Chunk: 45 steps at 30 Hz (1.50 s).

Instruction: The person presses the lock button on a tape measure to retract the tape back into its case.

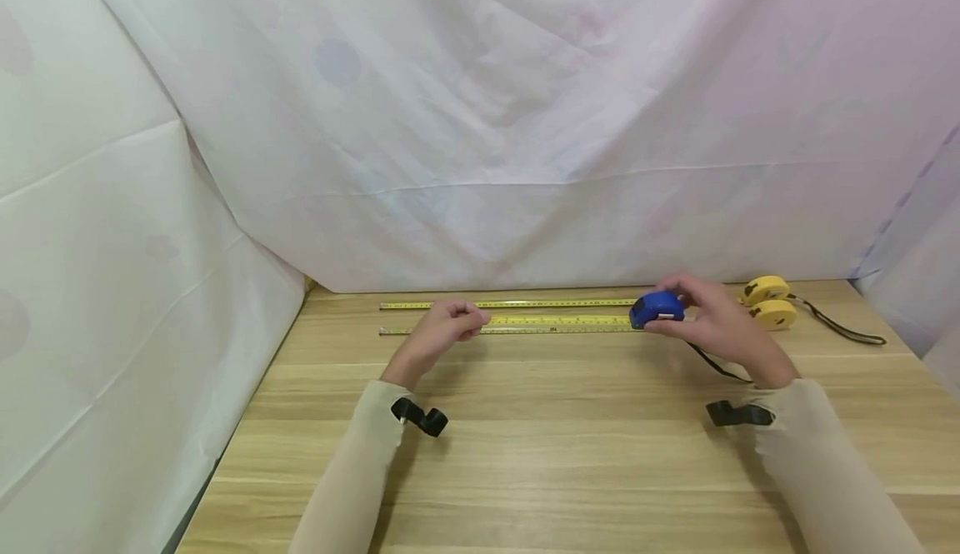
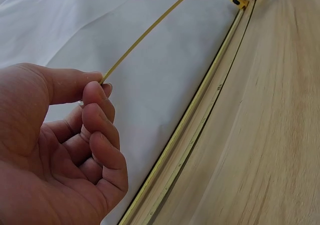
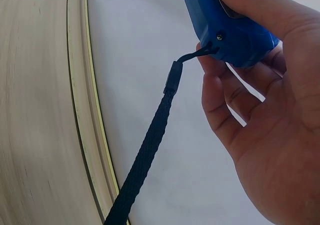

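A blue tape measure [image 1: 657, 308] is gripped in my right hand [image 1: 716, 325], thumb on one side and fingers on the other. Its yellow blade [image 2: 145, 34] stretches leftward above the table to my left hand [image 1: 442, 331], which pinches the blade's end between thumb and forefinger. In the right wrist view a black wrist strap [image 3: 145, 160] hangs from the blue case. Behind the hands, two yellow tape measures [image 1: 765, 289] lie at the right with their blades [image 1: 420, 306] drawn out leftward, side by side on the table.
The wooden table [image 1: 555, 454] meets a white cloth [image 1: 465, 121] hanging along its back edge. More cloth hangs at the left and right sides. A black strap [image 1: 840, 325] trails to the right of the yellow cases. Each sleeve carries a black wrist camera mount [image 1: 420, 416].
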Each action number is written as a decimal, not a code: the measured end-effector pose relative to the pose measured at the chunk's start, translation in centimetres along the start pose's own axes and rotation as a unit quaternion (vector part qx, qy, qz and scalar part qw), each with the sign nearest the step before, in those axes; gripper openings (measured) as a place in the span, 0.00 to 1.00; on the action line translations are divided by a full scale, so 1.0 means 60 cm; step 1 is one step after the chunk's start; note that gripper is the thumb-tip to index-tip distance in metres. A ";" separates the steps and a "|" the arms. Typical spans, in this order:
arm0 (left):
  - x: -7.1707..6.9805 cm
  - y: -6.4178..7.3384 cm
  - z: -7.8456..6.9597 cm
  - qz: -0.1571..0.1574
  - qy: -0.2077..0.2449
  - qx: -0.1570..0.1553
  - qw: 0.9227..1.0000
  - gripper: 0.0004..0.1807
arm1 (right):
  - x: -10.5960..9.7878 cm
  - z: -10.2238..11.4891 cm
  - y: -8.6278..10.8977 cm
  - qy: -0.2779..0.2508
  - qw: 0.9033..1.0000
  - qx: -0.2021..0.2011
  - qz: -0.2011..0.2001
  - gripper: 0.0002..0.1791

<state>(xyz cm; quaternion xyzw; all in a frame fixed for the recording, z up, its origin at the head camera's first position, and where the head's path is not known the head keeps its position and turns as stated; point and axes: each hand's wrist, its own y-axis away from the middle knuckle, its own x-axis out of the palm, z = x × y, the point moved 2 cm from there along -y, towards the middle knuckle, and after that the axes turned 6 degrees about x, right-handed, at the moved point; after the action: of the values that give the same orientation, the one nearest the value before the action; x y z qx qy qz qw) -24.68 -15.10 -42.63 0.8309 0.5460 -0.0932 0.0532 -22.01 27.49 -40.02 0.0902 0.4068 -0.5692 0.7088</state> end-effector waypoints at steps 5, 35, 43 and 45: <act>0.012 -0.006 -0.002 0.011 -0.002 0.004 1.000 0.13 | 0.010 0.004 -0.006 -0.003 1.000 0.003 0.007 0.24; 0.084 -0.030 -0.015 0.073 0.031 0.045 0.996 0.06 | 0.059 0.030 -0.035 -0.024 0.999 -0.030 0.029 0.23; 0.100 -0.030 -0.017 0.088 0.017 0.050 0.995 0.08 | 0.074 0.037 -0.040 -0.022 0.999 -0.021 0.045 0.24; 0.104 -0.031 -0.017 0.091 0.015 0.046 0.995 0.08 | 0.077 0.040 -0.041 -0.021 0.999 -0.018 0.046 0.24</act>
<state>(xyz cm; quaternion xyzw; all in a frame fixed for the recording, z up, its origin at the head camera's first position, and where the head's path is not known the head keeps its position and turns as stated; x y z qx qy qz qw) -23.87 -8.54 -42.92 0.8798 0.4645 -0.1002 0.0152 -22.92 21.86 -40.76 0.0839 0.3981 -0.5305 0.7437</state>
